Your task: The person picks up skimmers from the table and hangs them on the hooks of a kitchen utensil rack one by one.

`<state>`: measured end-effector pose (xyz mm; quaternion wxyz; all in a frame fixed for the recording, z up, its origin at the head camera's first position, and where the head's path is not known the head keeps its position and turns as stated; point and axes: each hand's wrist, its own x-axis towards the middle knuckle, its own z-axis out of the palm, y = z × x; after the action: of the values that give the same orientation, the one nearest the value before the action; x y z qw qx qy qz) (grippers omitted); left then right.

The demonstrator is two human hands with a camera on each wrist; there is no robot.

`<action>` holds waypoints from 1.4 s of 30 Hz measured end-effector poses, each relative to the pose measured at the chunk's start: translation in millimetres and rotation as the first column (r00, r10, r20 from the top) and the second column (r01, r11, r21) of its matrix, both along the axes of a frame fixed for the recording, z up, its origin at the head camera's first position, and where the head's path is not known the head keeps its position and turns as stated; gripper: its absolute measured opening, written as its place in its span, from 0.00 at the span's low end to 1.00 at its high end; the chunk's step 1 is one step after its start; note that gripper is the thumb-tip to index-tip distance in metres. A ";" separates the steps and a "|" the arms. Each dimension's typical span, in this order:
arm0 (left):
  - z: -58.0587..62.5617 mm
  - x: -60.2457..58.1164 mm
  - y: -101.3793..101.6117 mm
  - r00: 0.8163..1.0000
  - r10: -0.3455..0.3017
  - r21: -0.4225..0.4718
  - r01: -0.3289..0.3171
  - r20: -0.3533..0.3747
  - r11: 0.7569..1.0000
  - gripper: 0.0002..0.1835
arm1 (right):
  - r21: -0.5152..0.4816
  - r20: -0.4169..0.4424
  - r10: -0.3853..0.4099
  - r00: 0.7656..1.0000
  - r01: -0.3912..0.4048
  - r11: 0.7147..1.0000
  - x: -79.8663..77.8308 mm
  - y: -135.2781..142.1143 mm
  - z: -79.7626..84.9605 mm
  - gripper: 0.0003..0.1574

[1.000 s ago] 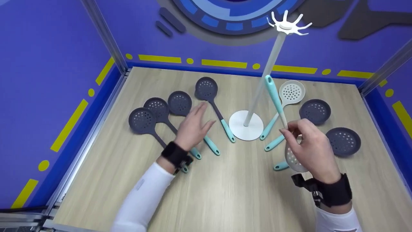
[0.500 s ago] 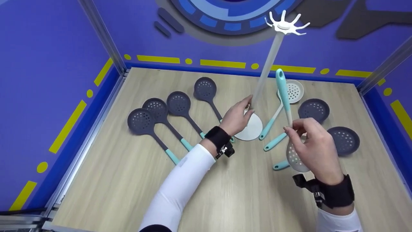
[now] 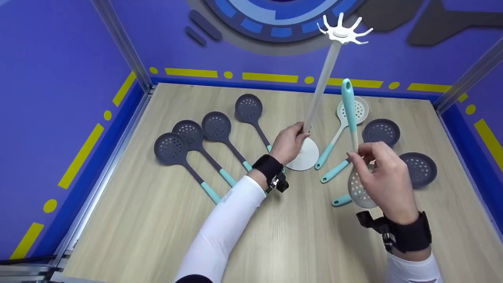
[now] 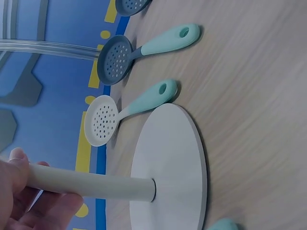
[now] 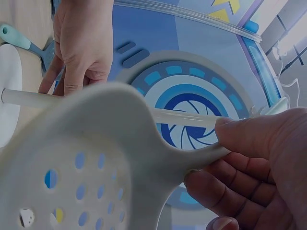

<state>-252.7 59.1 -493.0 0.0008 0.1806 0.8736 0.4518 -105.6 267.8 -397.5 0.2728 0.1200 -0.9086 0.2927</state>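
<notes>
In the head view my left hand (image 3: 289, 144) grips the lower pole of a white utensil stand (image 3: 323, 80), just above its round base (image 3: 310, 157). The left wrist view has the thumb and fingers around that pole (image 4: 96, 185). My right hand (image 3: 387, 179) pinches a white skimmer (image 3: 349, 102) by its neck, the teal handle pointing up and the perforated head hanging down. Close up in the right wrist view, the skimmer's head (image 5: 144, 158) partly covers the pole behind it. Prongs (image 3: 340, 33) spread from the stand's top, with nothing hanging on them.
Several dark skimmers (image 3: 216, 126) with teal handles lie left of the stand. To its right lie another white skimmer (image 3: 361, 112) and two dark ones, an upper (image 3: 381, 133) and a lower (image 3: 418, 170), partly behind my right hand. Blue panels (image 3: 267, 63) enclose the wooden table (image 3: 267, 243).
My left hand has moved right from over the dark skimmers and taken hold of the stand's pole. The skimmer in my right hand has swung from leaning left to nearly upright.
</notes>
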 end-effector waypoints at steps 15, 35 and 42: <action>-0.5 14.0 -12.3 0.999 -0.018 -0.014 0.018 -0.029 1.000 0.09 | -0.050 -0.073 -0.033 0.997 0.029 0.998 0.2 2.8 -0.8 0.09; -2.2 42.5 -26.3 0.999 -0.037 0.006 0.037 -0.022 0.999 0.08 | -0.129 -0.127 -0.082 0.988 0.065 0.990 2.5 -2.3 6.0 0.09; -4.1 50.9 -27.0 0.999 -0.033 0.013 0.033 -0.008 0.999 0.10 | -0.166 -0.156 -0.090 0.984 0.064 0.984 5.3 -10.0 14.7 0.09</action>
<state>-201.8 32.1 -497.1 0.0037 0.1969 0.8675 0.4567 -100.3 257.8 -382.7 0.3662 0.0861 -0.8606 0.3432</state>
